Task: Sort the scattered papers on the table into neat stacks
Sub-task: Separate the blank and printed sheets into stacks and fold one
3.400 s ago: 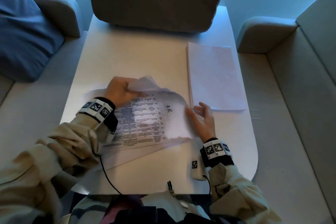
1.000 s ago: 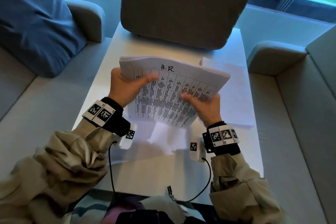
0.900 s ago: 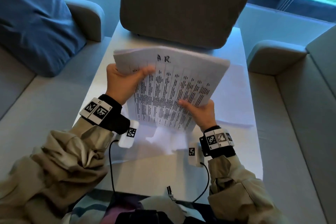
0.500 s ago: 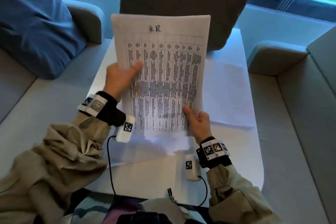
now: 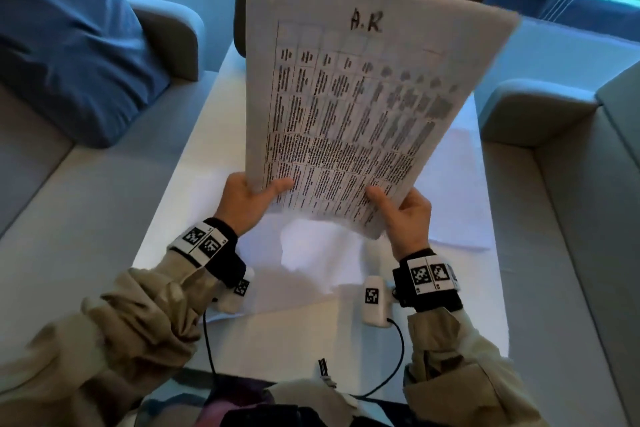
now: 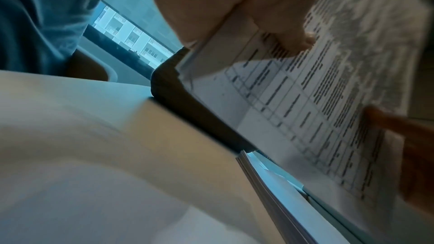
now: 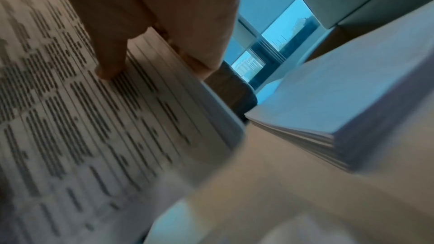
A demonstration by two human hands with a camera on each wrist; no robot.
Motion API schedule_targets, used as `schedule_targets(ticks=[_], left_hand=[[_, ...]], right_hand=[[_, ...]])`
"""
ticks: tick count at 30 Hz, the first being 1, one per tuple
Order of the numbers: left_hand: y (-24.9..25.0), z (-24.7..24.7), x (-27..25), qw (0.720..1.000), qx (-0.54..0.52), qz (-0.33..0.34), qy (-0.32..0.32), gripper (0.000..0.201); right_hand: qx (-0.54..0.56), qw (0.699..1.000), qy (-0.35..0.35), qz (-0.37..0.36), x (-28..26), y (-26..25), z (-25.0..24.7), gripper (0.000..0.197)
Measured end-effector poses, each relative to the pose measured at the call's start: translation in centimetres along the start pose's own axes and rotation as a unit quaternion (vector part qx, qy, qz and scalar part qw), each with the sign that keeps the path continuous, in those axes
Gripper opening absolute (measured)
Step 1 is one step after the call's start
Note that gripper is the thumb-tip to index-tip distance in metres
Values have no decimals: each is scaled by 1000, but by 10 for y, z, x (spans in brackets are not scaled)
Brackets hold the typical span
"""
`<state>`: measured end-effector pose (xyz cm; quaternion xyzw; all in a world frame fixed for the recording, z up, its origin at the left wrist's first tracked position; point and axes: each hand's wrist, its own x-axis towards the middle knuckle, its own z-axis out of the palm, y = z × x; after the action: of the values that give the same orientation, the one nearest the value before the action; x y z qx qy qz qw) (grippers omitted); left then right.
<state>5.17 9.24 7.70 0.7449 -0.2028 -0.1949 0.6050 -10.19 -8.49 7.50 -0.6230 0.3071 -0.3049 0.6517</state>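
Pinching a sheaf of printed papers [image 5: 349, 121] upright, left hand [image 5: 247, 203] and right hand [image 5: 407, 218] each kept a holding grip; only the right wrist view showed the layered edge of the stack [image 7: 305, 137] beside that sheaf.

Handwritten letters "A.R" stand at the top of the printed sheet [image 5: 353, 107], above its table of small print, which is too blurred to read.

Left hand [image 5: 247, 203] and right hand [image 5: 407, 218] raised side by side, thumbs on top, both grips clamped on the sheaf of papers [image 5: 353, 107].
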Motion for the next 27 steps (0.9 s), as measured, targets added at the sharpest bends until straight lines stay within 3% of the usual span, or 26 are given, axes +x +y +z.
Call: schedule_targets(ticks=[2, 4, 6, 10, 15, 22, 27], left_hand=[[3, 0, 3, 1000, -4, 12, 3, 27], [7, 0, 4, 999, -4, 32, 7, 22], [11, 4, 2, 999, 0, 50, 6, 29], [16, 9, 1, 993, -86, 45, 64, 32], [43, -4, 9, 988, -105, 89, 77, 27], [52, -5, 3, 981, -146, 98, 79, 34], [56, -5, 2, 977, -161, 106, 94, 34]], right_hand=[[7, 1000, 6, -21, 5, -9, 2, 23], [8, 999, 8, -32, 8, -13, 3, 28], [-6, 1000, -4, -31, 8, -13, 6, 27], [-12, 999, -19, -33, 6, -15, 19, 27], [4, 993, -34, -115, 11, -38, 22, 30], [12, 996, -41, -84, 11, -31, 23, 33], [28, 993, -29, -108, 12, -39, 24, 31]])
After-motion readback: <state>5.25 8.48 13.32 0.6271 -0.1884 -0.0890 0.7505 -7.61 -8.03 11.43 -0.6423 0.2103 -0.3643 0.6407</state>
